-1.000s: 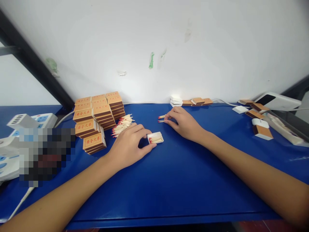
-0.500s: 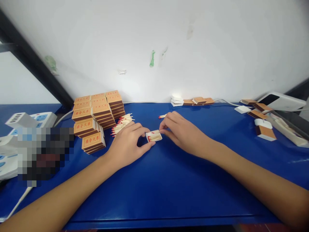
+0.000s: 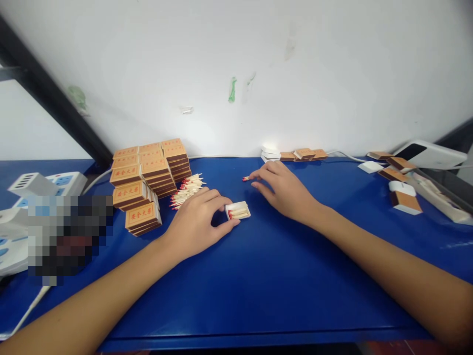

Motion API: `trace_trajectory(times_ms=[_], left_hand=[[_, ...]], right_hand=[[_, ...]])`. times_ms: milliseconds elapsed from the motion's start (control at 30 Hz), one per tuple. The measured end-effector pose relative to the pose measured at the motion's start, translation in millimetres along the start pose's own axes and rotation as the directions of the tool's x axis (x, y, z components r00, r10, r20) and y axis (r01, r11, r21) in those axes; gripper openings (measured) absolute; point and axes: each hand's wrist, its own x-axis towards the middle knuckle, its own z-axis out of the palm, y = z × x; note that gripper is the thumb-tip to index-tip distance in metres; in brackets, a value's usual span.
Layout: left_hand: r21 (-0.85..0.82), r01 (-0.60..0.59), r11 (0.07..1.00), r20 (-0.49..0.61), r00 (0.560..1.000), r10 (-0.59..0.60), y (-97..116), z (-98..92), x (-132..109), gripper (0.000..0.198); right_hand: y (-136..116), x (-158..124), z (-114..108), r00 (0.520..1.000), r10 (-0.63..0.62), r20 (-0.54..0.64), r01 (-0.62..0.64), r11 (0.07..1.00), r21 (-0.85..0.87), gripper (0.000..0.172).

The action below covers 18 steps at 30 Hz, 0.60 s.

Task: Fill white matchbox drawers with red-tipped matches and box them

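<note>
My left hand (image 3: 201, 219) grips a small white matchbox tray (image 3: 244, 205) between thumb and forefinger. Several red-tipped matches (image 3: 240, 213) lie inside it, their heads toward my left hand. Farther back, my right hand (image 3: 283, 190) reaches over the table with its forefinger and thumb apart. The forefinger is at a few loose matches (image 3: 246, 179), whose red heads stick out to the left. Just behind my left hand lies a heap of loose matches (image 3: 188, 187).
Stacked orange matchboxes (image 3: 142, 185) stand at the left, beside a white power strip (image 3: 66, 185). White trays (image 3: 271, 152) and orange sleeves (image 3: 305, 154) rest against the wall. More matchboxes (image 3: 406, 201) and a white device (image 3: 432, 157) lie at the right of the blue table (image 3: 244, 286).
My right hand has moved from the tray's right end back to the loose matches, its fingers opening. The tray has shifted slightly right and nearer in my left hand.
</note>
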Motion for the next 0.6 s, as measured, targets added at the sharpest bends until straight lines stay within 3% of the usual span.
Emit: trace_trajectory(times_ms=[167, 600], left_hand=[[-0.002, 0.002, 1.0, 0.009, 1.0, -0.002, 1.0, -0.6, -1.5, 0.02], [-0.004, -0.002, 1.0, 0.003, 1.0, 0.002, 0.7, -0.8, -0.9, 0.019]], right_hand=[[29.4, 1.7, 7.6, 1.0, 0.007, 0.018, -0.007, 1.0, -0.009, 0.023], [30.2, 5.4, 10.2, 1.0, 0.011, 0.011, -0.01, 1.0, -0.014, 0.014]])
